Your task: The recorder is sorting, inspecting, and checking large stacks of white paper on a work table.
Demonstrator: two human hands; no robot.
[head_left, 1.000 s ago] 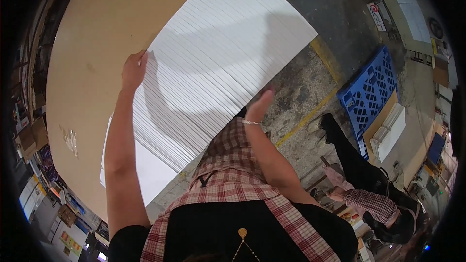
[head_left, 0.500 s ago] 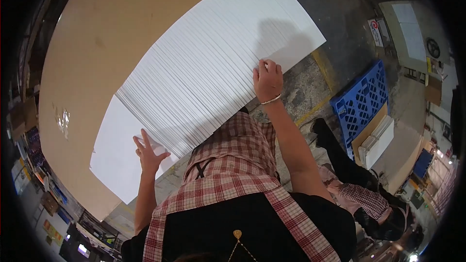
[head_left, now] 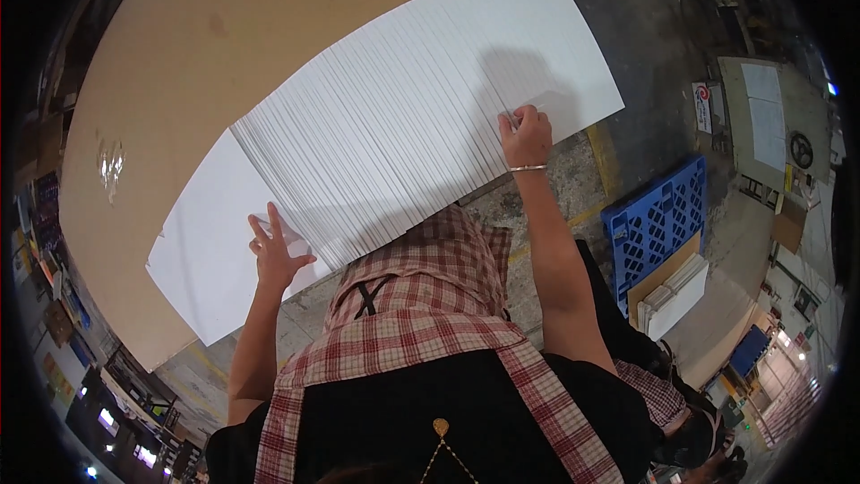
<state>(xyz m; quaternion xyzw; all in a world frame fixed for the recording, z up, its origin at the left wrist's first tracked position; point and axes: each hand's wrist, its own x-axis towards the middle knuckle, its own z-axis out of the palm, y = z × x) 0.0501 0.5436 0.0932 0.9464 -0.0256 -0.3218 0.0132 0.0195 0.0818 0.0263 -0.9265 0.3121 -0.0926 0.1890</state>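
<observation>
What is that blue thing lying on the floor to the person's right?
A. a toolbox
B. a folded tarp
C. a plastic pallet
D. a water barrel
C: the blue plastic pallet is flat with a grid of square openings, and lies on the concrete floor beside flat boards.

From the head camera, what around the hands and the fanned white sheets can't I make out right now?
- Near edge of the fanned white sheets: hidden by the plaid apron.
- Right hand: fingertips curl onto the sheets; any pinch can't be told.
- Left hand: palm side hidden, contact unclear.
- Sheet count: too fine.
- Brown board: cut off by the rim.
</observation>
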